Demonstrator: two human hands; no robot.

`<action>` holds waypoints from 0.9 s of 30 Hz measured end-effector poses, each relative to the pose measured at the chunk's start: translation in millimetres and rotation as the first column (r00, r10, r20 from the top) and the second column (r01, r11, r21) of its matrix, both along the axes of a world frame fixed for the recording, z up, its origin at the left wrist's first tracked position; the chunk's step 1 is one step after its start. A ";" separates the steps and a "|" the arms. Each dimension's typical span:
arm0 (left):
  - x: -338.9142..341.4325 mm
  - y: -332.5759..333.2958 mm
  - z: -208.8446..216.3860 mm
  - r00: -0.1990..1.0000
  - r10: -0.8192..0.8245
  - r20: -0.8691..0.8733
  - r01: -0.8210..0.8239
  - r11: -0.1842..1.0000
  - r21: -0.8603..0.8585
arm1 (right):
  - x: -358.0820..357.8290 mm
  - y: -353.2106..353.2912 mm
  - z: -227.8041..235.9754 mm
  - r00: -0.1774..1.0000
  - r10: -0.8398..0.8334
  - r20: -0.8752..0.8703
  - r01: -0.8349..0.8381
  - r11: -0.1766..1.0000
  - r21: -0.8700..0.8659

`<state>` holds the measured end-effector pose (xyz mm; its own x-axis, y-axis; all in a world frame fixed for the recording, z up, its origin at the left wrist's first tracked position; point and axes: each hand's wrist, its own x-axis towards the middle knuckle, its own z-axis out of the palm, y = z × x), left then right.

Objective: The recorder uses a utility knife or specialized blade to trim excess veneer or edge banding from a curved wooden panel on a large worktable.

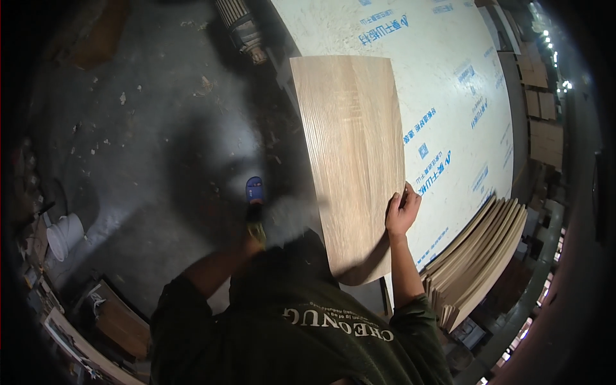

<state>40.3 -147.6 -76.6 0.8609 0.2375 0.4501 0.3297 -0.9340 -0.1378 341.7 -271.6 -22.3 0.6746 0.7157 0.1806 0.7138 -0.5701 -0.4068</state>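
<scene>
A wood-grain board, pale brown, lies on a large white sheet panel with blue print. Its left side reaches past the panel's edge. On the board's right edge, near its close end, my right hand is closed, thumb on the top face. My left forearm ends in a yellow-green band at the wrist. Beyond that band my left hand is a pale grey smear, perhaps gloved, just left of the board. Motion hides its fingers and anything in them.
Several thin curved boards are stacked at the right, beside the white panel. A dark machine, perhaps a motor, stands at the far left of the panel. A white bucket sits on the littered grey floor at left. My foot wears a blue slipper.
</scene>
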 end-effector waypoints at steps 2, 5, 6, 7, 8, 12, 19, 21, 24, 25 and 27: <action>13.6 80.0 4.4 0.972 0.234 -0.040 -0.235 0.972 -0.021 | -2.7 0.4 3.5 1.000 -0.024 -0.020 0.023 1.000 -0.014; 59.4 198.2 -0.1 0.871 0.487 0.062 -0.477 0.870 -0.128 | -1.7 -4.0 1.8 0.999 -0.047 0.004 0.047 0.999 -0.023; 72.0 227.5 11.2 0.856 0.467 0.220 -0.388 0.864 -0.321 | -2.3 -2.9 0.1 0.999 -0.042 0.001 0.042 0.999 -0.014; 77.5 245.3 18.8 0.855 0.497 0.151 -0.382 0.799 -0.465 | -3.1 -1.9 -1.2 0.999 -0.040 0.002 0.040 0.999 -0.008; 84.7 252.0 19.4 0.855 0.496 0.153 -0.381 0.801 -0.462 | -2.8 -2.6 -1.4 0.999 -0.044 0.006 0.044 0.999 -0.008; 92.8 243.7 11.5 0.845 0.526 0.101 -0.400 0.745 -0.534 | -3.1 1.3 -3.6 0.999 -0.042 0.022 0.042 0.999 0.008; 33.4 54.3 19.2 0.965 0.258 0.035 -0.258 0.931 0.258 | 2.8 -5.1 -1.5 0.998 -0.047 0.034 0.045 0.998 0.041; 17.7 30.8 36.8 0.930 -0.344 0.125 0.348 0.726 -0.593 | -0.4 -3.4 0.2 0.999 -0.054 0.007 0.054 0.998 0.021; 13.5 60.5 34.8 0.991 0.065 -0.120 -0.092 0.967 -0.238 | -4.0 -0.5 2.1 0.999 -0.031 -0.008 0.032 0.997 0.063; 21.2 91.1 27.8 0.959 0.269 -0.089 -0.267 0.963 0.034 | -3.3 -4.4 2.7 0.999 -0.046 0.000 0.046 0.997 0.057; 35.4 167.7 25.0 0.932 0.362 -0.027 -0.360 0.932 0.039 | -2.9 -3.2 2.6 0.999 -0.046 0.002 0.046 0.997 0.059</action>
